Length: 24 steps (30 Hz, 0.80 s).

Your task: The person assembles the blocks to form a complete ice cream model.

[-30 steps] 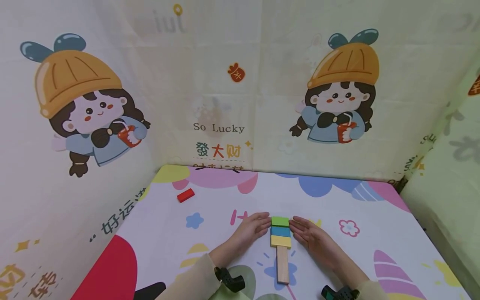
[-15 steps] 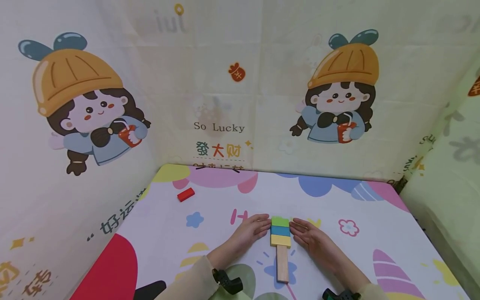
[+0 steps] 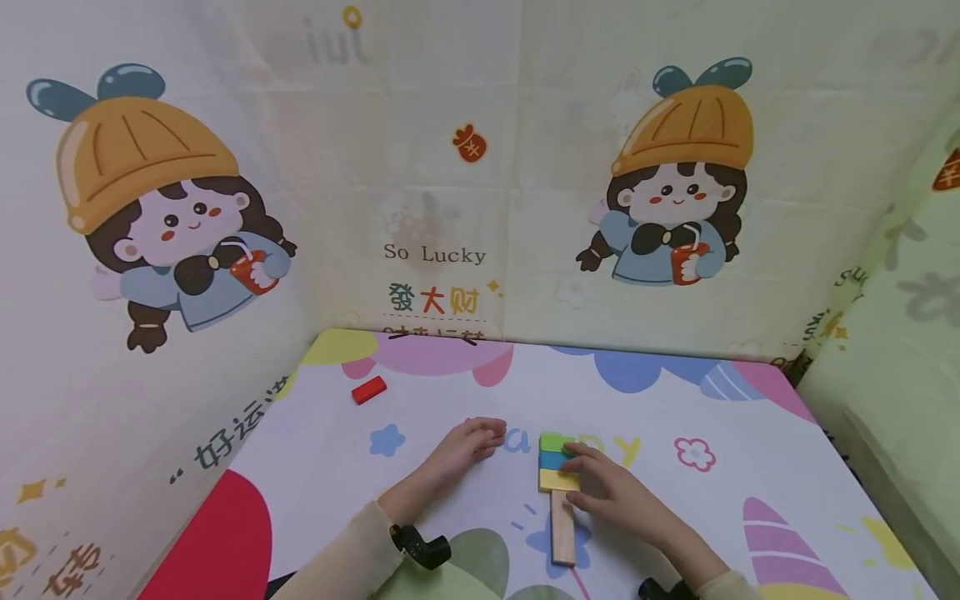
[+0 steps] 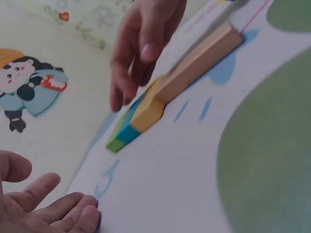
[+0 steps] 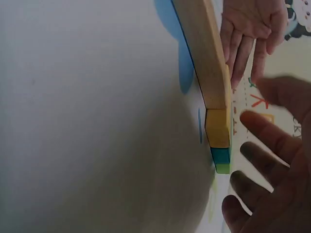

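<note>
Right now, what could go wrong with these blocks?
The right hand hovers close to the green block, blue block and yellow block; a brush could knock them out of line. The left hand is apart from them, so it might not stop a sideways slip. The wooden plank meets the yellow block end-on, so a nudge may swing it askew.

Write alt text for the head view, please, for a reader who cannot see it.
A person's right hand is over a green block, blue block and yellow block in a row, with a plain wooden block extending from the yellow one toward the person. The left hand is apart, to their left; a red block lies farther back on the printed tabletop.
</note>
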Available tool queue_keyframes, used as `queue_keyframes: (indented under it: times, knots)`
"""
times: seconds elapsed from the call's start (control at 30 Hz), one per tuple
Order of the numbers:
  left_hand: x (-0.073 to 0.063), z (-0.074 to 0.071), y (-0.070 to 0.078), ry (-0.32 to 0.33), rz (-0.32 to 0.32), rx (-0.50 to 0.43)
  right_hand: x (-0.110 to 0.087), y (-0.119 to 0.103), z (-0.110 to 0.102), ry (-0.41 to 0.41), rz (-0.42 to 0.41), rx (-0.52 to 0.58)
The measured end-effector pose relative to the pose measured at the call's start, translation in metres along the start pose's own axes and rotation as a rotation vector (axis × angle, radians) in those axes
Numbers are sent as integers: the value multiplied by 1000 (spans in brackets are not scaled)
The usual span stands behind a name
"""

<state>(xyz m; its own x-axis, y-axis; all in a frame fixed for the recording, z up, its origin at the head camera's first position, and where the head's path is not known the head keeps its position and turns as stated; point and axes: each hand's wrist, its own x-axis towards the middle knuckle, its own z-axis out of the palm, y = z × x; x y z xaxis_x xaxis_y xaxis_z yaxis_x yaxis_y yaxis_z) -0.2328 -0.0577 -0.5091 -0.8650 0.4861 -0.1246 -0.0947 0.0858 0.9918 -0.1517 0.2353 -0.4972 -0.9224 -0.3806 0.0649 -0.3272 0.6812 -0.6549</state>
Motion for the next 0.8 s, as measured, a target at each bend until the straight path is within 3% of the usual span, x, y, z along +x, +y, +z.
queue_keyframes:
  times: [0.17, 0.37, 0.57, 0.8]
  knots:
    - [1, -28, 2, 76, 0, 99, 1, -6, 2, -65, -76, -69]
    - [-4, -66, 5, 157, 1, 227, 1, -7, 3, -78, -183, -153]
    - [-12, -103, 10, 260, -17, 461, 2, -6, 3, -83, -197, -209]
    - [-20, -139, 15, 316, -34, 655, 2, -9, 1, -82, -203, -241]
